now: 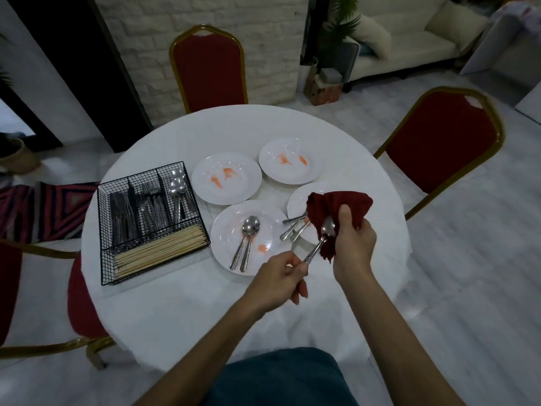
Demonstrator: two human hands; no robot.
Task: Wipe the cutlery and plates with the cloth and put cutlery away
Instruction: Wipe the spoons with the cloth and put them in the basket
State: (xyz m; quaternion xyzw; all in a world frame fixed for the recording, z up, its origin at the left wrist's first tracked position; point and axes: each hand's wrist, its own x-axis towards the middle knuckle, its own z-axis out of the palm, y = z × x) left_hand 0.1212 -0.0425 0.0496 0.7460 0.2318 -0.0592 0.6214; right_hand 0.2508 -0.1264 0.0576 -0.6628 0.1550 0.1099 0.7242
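Observation:
My left hand (278,281) grips the handle of a steel spoon (320,240). Its bowl lies against the dark red cloth (336,205), which my right hand (352,240) holds bunched above the right plate (297,202). On that plate several cutlery handles (294,228) stick out from under the cloth. The near plate (231,230) carries two spoons (248,237) and an orange smear. Two more smeared white plates (227,178) (289,161) sit farther back. A black wire cutlery basket (152,221) at the left holds knives, forks, spoons and chopsticks.
The round table (205,303) has a white cloth. Red chairs with gold frames stand at the far side (209,68), the right (442,145) and the left (79,303). A white sofa (409,33) stands at the back right.

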